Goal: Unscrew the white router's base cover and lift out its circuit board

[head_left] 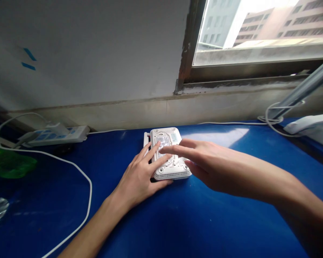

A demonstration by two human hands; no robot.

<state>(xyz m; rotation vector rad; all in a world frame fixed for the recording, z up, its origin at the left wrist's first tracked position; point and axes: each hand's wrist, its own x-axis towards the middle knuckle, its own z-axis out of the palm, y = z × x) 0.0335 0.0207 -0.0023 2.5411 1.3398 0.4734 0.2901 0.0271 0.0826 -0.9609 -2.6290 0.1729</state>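
Left hand pressing unclenched spread fingers on white vented plastic router near far edge of blue tabletop; right hand extending index finger onto router, not grasping.

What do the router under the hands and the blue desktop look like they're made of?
The white router looks like matte moulded plastic: its casing has rows of small, evenly punched vent holes. The blue desktop seems painted or laminated, as window light glares off its glossy surface; what lies beneath that finish can't be told.
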